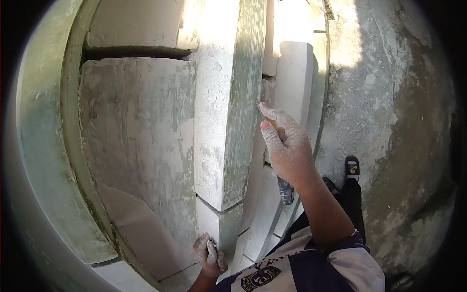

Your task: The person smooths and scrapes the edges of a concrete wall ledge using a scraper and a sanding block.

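My right hand [289,146], coated in white powder, is closed around a slim hand tool [286,191]. Its dark, worn handle end sticks out below my palm, a yellowish part shows between thumb and fingers, and its narrow tip points at the long block. That block [243,112] has a white, chipped top and a greenish, streaked side. At the near end, my left hand [210,255] rests against a shorter block [228,224], its dusty fingers curled. Whatever lies in them, if anything, I cannot make out.
Broad whitish slabs [138,131] lie on the left, with a curved greenish block [53,146] beyond. More white blocks [292,73] stand right of the long block. A stained concrete floor [384,107] runs along the right, with my sandalled foot [352,168] on it.
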A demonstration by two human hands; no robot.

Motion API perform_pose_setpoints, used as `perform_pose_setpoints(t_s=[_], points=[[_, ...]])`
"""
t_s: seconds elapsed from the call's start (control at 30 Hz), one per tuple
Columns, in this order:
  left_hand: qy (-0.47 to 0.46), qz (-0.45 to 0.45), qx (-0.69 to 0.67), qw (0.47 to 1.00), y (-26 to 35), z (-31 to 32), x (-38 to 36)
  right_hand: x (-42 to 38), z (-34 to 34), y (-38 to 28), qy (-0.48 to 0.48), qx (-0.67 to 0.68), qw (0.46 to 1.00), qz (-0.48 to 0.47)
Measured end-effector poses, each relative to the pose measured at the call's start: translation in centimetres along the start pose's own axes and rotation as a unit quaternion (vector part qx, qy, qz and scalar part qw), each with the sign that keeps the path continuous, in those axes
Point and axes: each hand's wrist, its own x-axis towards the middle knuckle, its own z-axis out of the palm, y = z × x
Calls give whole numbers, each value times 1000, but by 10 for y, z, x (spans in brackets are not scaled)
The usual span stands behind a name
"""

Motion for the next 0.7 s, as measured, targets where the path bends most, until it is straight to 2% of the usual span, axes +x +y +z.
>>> perform_pose_setpoints(t_s=[0.57, 0.7], points=[[-2, -6, 7, 1000, 1, -1, -2, 4, -4, -5, -5, -6, 999, 39], [-2, -2, 7, 1000, 1, 0, 1, 4, -4, -1, -9, -10, 1000, 13]])
